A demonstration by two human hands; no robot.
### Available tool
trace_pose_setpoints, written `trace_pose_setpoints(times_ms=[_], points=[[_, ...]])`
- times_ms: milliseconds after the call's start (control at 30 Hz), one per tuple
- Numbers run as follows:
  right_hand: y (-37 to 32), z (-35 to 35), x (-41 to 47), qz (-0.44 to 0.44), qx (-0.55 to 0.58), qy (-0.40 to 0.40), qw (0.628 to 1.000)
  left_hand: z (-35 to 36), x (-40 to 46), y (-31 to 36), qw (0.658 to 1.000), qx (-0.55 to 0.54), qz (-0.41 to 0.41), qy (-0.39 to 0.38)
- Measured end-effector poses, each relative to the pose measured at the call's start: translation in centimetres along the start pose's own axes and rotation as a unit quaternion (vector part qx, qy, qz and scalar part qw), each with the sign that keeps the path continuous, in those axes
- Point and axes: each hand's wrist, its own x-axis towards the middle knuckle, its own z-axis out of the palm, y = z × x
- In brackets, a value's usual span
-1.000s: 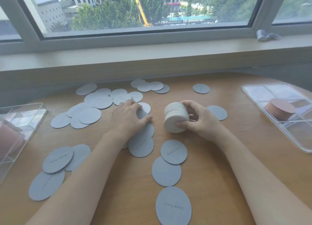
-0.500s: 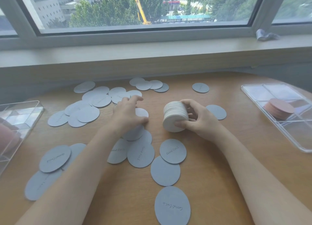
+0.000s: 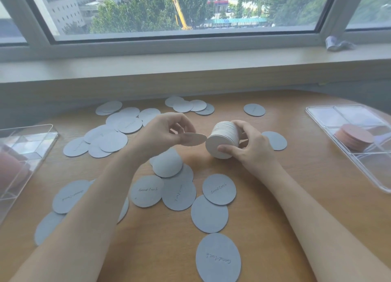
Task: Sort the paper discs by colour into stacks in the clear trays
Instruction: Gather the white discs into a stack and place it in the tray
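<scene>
Left hand (image 3: 163, 133) pinches a single grey disc (image 3: 193, 139), its edge just beside the stack of discs (image 3: 223, 141) that the right hand (image 3: 247, 146) clasps, thumb beneath, fingers around it.

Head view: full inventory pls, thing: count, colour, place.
Loose paper discs: dozens, exact count unclear, grey-blue, scattered flat over the table, some overlapping.
Disc stack: one, grey-blue, held on its side above table centre.
Single disc: one, grey-blue, pinched beside the stack.
Pink disc stack: one, pink, inside the right tray.
Clear trays: two, transparent; right and left table edges. The left one holds something pink, blurred.
Table: one, wood.
Crumpled wrapper: one, silvery, on the window sill.
Left hand: grip on the single disc.
Right hand: grip on the disc stack.
</scene>
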Motion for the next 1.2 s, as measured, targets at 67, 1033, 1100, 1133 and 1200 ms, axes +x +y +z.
trace_pose_setpoints(times_ms=[67,1033,1100,1133,1200], points=[[0.1,0.0,0.1,0.005,-0.008,0.014,1.0,-0.2,-0.1,0.0,0.999,-0.016,0.013,-0.027],[-1.5,1.7,-0.7,-0.025,-0.025,-0.18,0.983,4.9,0.6,-1.3,0.986,0.152,-0.013,-0.068],[-1.5,1.7,-0.7,-0.032,-0.057,-0.186,0.98,5.1,0.4,-1.2,0.982,0.16,-0.021,-0.099],[-1.5,1.6,-0.6,-0.039,-0.074,-0.183,0.979,5.0,0.4,-1.1,0.981,0.163,-0.022,-0.105],[-1.3,1.7,-0.5,-0.047,-0.103,-0.165,0.98,4.8,0.3,-0.9,0.978,0.174,-0.022,-0.113]])
